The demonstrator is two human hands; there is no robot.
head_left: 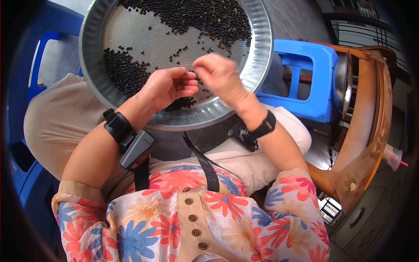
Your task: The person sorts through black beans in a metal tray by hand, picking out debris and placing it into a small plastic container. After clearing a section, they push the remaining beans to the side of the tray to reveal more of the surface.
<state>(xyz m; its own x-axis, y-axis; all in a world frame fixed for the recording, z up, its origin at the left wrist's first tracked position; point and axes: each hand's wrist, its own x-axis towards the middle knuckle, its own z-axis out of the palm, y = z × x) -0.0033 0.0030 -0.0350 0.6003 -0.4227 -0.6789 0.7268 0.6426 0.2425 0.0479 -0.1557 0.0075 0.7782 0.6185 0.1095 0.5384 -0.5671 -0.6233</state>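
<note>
A large round metal tray [92,83] rests by my lap, with small black beans [124,72] gathered at its left side and more black beans [209,19] spread across its far side. Over the near part of the tray, my left hand [170,87] is loosely cupped; its palm is partly visible and looks bare. Close beside it on the right, my right hand [218,76] has its fingers drawn together in a pinch. Motion blurs that hand, and whatever may be between its fingertips is hidden. A few loose beans lie below and around both hands.
To the right stands a blue plastic stool [321,83], with a metal bowl [343,83] at its side. Beyond it is a wooden chair [362,131] and a plastic cup [391,157] with a straw. Blue plastic furniture [56,22] borders the left. A grey device [138,149] hangs near my left forearm.
</note>
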